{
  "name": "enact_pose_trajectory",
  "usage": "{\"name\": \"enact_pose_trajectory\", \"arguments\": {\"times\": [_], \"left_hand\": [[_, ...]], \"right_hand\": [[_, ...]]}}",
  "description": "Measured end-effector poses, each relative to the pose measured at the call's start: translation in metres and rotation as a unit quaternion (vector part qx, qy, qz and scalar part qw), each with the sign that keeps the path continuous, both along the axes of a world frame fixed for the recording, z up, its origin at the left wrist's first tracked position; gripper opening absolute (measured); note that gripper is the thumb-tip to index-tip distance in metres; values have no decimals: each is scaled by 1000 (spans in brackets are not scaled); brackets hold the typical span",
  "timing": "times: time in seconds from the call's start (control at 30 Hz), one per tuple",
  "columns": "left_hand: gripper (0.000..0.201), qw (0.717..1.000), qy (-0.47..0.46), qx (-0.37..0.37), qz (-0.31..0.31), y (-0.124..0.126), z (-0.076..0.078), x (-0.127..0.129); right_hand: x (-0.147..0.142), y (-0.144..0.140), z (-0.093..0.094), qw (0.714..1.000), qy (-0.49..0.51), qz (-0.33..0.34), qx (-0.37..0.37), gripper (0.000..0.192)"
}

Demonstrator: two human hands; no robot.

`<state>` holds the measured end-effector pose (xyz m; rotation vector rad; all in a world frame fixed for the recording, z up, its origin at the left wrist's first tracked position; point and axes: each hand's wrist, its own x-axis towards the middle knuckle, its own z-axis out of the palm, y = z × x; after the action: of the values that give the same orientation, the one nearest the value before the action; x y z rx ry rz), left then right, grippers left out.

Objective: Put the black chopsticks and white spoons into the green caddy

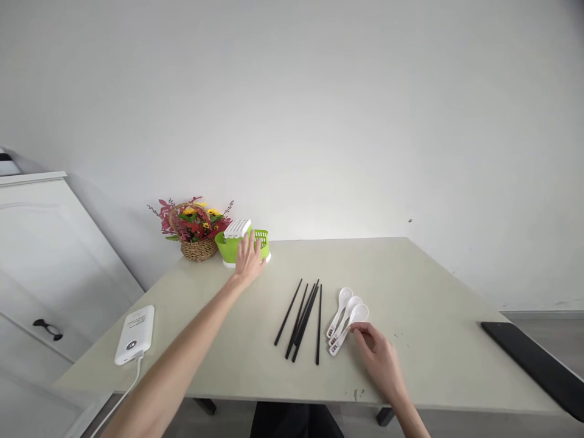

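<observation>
Right, head view, the only one. Left hand [249, 258] sits at centre-left of the frame, arm stretched far across the table [410, 274], palm and open fingers laid against the front of the green cutlery holder [262, 238]. It is touching, not clenched; I cannot tell whether any finger hooks over the rim. The holder stands at the table's far edge, its white slotted lid part [237, 228] on its left half, and a flower basket [197, 234] just beside it further left.

Right hand [378, 359] is at lower centre-right, fingertips pinching the bowl end of the nearest of three white spoons [347, 319]. The spoons lie stacked side by side, handles pointing to the lower left, still flat on the table. Grip looks light, thumb and forefinger only, nothing lifted.

Black chopsticks [303, 319] lie in a loose fan just left of the spoons, near but not touching them.

My read on doing this well: steady the holder with the left hand flat so it does not skid toward the wall. Take one spoon cleanly, since the three overlap and a shallow pinch may drag its neighbour. Keep the wrist clear of the chopsticks; a sweep left would scatter them.

Power bank [134, 334] with cable at lower left, dark slab [533, 362] at right edge, both well apart.
</observation>
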<state>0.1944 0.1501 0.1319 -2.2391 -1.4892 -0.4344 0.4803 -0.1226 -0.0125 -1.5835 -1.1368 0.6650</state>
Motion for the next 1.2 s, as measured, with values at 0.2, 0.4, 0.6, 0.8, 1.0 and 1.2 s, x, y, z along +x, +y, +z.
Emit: {"name": "enact_pose_trajectory", "arguments": {"times": [0.2, 0.4, 0.6, 0.8, 1.0, 1.2], "left_hand": [[96, 992, -49, -21, 114, 45, 30, -32], [100, 990, -42, -69, 112, 56, 36, -29], [88, 997, -13, -58, 40, 41, 47, -22], [65, 999, -19, -25, -35, 23, 43, 16], [54, 996, -21, 13, -84, 0, 27, 84], [49, 994, -18, 27, -109, -19, 17, 144]], "right_hand": [[1, 2, -3, 1000, -15, 5, 4, 36], [0, 1, -3, 1000, -12, 6, 27, 35], [-3, 2, -1, 999, 0, 9, 37, 36], [-3, 0, 2, 999, -3, 16, 33, 39], [-3, 0, 2, 999, 4, 16, 35, 38], [-1, 1, -2, 999, 3, 23, 29, 36]]}}
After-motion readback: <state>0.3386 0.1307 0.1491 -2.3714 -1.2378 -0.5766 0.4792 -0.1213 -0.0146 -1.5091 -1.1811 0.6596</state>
